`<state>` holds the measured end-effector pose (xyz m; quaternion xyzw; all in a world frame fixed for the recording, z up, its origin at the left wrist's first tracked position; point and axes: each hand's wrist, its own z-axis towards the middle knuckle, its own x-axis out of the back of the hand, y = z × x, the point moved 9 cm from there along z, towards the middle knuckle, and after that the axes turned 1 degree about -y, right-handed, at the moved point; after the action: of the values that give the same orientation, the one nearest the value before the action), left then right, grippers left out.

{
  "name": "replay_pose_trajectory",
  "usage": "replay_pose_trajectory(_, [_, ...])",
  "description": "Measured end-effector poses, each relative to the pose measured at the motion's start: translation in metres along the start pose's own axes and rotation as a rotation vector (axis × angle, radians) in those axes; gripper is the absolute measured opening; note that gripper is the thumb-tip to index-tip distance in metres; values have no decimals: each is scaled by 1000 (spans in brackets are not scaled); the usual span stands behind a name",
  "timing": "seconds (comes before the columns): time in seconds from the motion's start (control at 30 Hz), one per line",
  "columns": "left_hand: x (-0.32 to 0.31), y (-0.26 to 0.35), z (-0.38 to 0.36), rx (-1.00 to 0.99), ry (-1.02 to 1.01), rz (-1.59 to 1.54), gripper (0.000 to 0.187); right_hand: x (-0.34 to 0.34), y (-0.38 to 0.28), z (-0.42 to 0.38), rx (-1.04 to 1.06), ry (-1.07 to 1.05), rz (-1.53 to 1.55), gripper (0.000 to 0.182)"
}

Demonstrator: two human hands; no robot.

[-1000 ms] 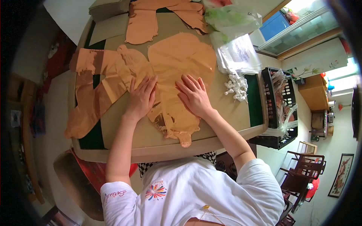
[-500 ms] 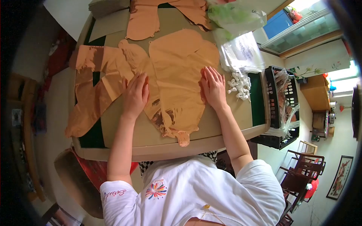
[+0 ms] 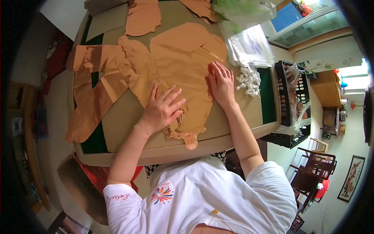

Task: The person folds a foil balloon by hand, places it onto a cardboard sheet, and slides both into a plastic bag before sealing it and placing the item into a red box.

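Observation:
A large flat rose-gold foil balloon (image 3: 179, 58), uninflated, lies across the middle of the table, its short tab toward my body. My left hand (image 3: 161, 109) rests on its lower part, fingers spread and palm down, with wrinkled shiny foil just beside the fingertips. Along the balloon's right edge lies my right hand (image 3: 221, 84), fingers stretched out side by side and slightly bent. Neither hand grips anything that I can see. More copper-coloured foil (image 3: 103, 78) spreads to the left, folded and creased, meeting the central piece.
Further foil pieces (image 3: 142, 19) lie at the table's far side, near grey sheets (image 3: 107, 25). Clear plastic bags (image 3: 249, 46) and a heap of small white pieces (image 3: 249, 81) sit on the right. Beyond the table edge stands a black crate (image 3: 286, 105) holding plastic-wrapped things.
My left hand has moved right from the balloon's left edge onto its lower middle, and its fingers have spread. My right hand stays at the right edge. The view has shifted slightly.

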<state>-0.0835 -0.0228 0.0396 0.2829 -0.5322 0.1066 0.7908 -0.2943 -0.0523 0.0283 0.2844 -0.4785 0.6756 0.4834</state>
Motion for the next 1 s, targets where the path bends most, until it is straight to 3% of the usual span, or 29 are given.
replay_pose_trajectory(0.6, [-1,-6,0,15,0,-53,41,3,-6,5,-25,-52,45,43])
replay_pose_trajectory(0.7, [-1,-6,-1,11,9,-42,42,6,-26,26,109,-38,73,42])
replay_pose_trajectory(0.87, [0,-7,1,30,4,-69,44,-43,-58,66,323,-227,-177,43])
replay_pose_trajectory(1.0, [2,-8,2,48,-2,-76,46,-55,-60,78,280,-239,-94,46])
